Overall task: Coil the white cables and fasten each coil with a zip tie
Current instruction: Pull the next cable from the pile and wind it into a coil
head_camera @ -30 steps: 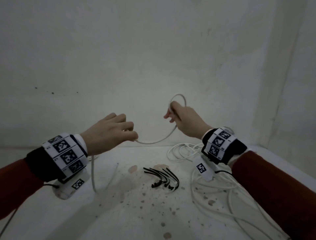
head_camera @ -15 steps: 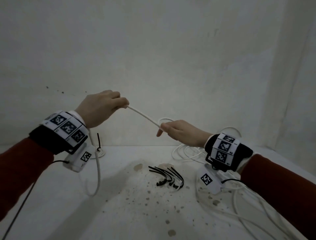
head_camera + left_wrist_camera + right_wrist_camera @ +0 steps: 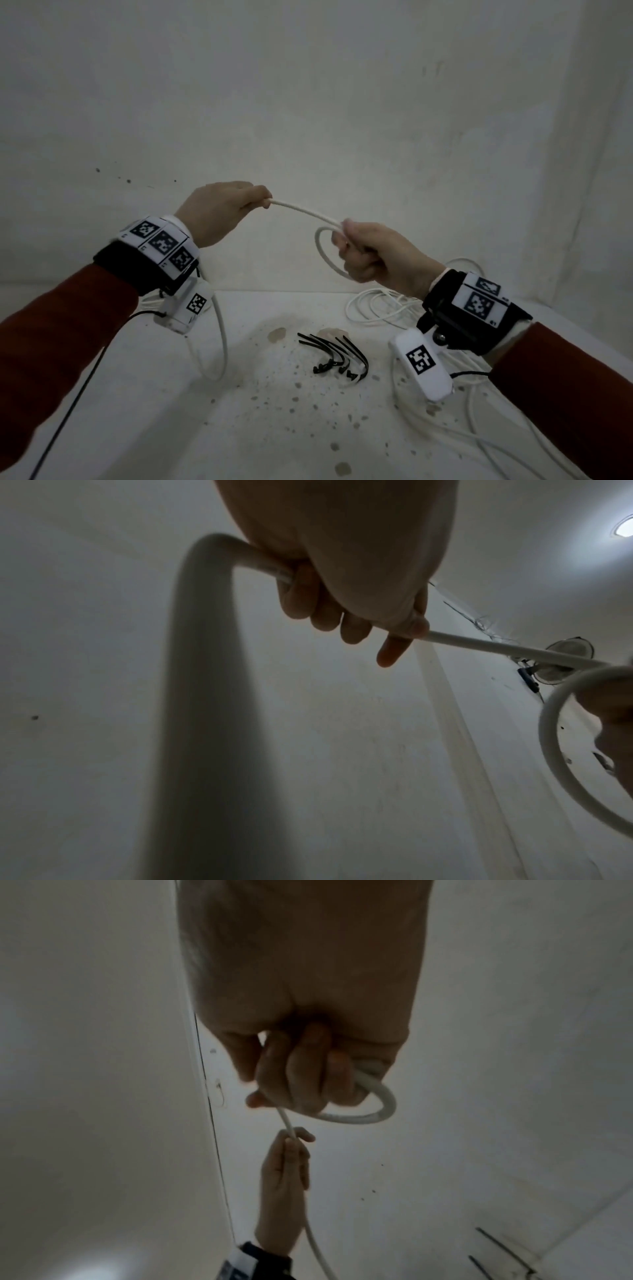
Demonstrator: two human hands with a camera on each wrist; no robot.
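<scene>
Both hands are raised above the white table and hold one white cable (image 3: pixel 303 209). My left hand (image 3: pixel 222 209) grips it in a fist; the cable's tail (image 3: pixel 221 329) hangs from that hand to the table. My right hand (image 3: pixel 368 251) grips a small loop (image 3: pixel 323 255) of the same cable, and a nearly taut stretch runs between the hands. In the left wrist view the cable (image 3: pixel 496 649) leaves my fingers (image 3: pixel 394 647) toward the loop (image 3: pixel 561 750). In the right wrist view the loop (image 3: pixel 373 1110) curls under my fingers (image 3: pixel 301 1080). Several black zip ties (image 3: pixel 335 356) lie on the table.
More loose white cable (image 3: pixel 380 306) lies tangled on the table's right side, under my right arm. The table (image 3: pixel 239 428) is speckled with brown stains. A white wall stands close behind, and a black lead (image 3: pixel 78 387) trails from my left wrist.
My left hand rose and drew the cable out to the left until the stretch between the hands straightened. My right hand dropped lower and closed round a small loop.
</scene>
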